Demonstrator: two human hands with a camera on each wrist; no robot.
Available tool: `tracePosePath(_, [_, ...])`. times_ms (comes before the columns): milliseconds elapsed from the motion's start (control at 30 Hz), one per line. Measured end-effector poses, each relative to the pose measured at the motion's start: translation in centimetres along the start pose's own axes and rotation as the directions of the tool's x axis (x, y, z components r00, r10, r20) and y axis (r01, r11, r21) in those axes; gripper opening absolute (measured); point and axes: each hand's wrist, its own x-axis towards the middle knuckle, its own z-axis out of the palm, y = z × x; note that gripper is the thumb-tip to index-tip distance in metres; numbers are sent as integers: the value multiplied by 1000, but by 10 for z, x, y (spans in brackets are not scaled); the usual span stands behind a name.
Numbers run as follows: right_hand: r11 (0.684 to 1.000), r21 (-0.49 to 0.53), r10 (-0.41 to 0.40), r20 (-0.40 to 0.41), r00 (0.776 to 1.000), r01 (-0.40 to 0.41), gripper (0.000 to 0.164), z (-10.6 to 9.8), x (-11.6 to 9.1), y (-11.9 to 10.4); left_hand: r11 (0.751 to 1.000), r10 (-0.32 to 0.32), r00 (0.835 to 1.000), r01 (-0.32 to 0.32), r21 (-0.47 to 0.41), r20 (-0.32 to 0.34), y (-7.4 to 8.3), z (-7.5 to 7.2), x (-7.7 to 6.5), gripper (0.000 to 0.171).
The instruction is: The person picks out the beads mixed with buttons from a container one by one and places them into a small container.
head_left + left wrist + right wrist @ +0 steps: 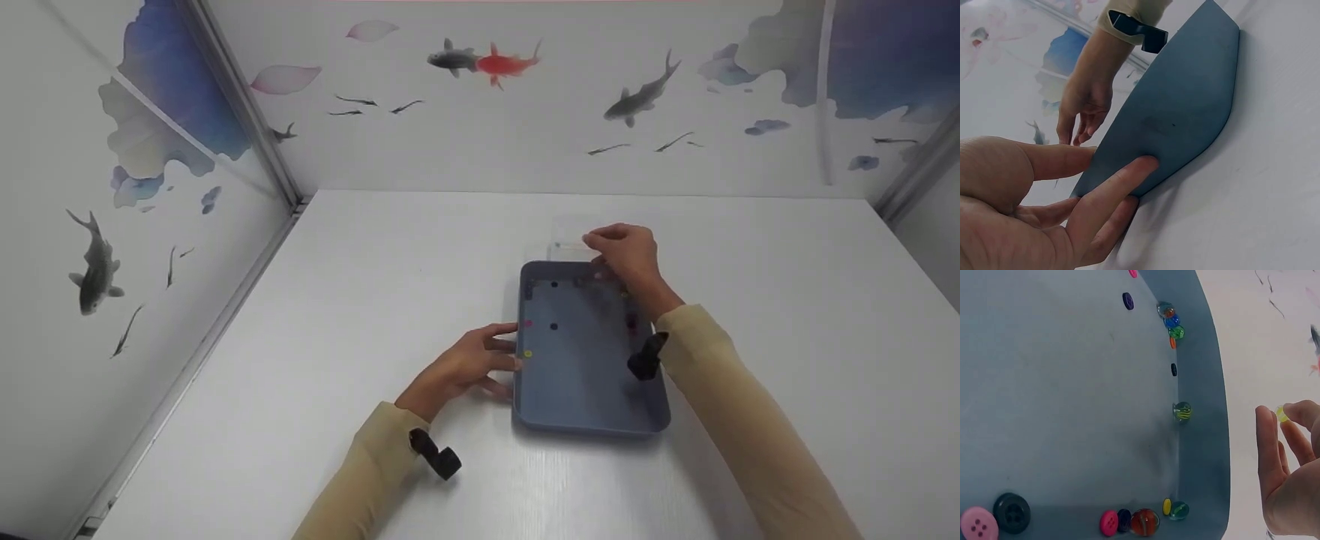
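A blue-grey tray (592, 375) lies on the white table, with buttons and glass marbles along its walls. Fingers of my left hand (469, 364) lie fairly straight against the tray's outer left wall; the left wrist view shows fingertips touching the outer wall (1185, 84). Just beyond the tray's far rim, my right hand (630, 255) pinches a small glassy yellow-green marble (1282, 414) between thumb and finger. Inside the tray, the right wrist view shows a yellow-striped marble (1183, 412), a red-brown marble (1145, 522), a pink button (979, 523) and a dark button (1012, 513).
Behind the tray's far edge lies a clear see-through container (574, 246), partly covered by my right hand. The white table (375, 285) meets a back wall (480, 150) with printed fish and a left side wall (45, 300).
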Motion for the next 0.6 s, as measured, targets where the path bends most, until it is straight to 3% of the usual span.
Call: tracePosePath(600, [1000,5,6,-32,999,-6,32,2,-1,5,1000,8,1000,-8,-19,13,1,-1,-2,74])
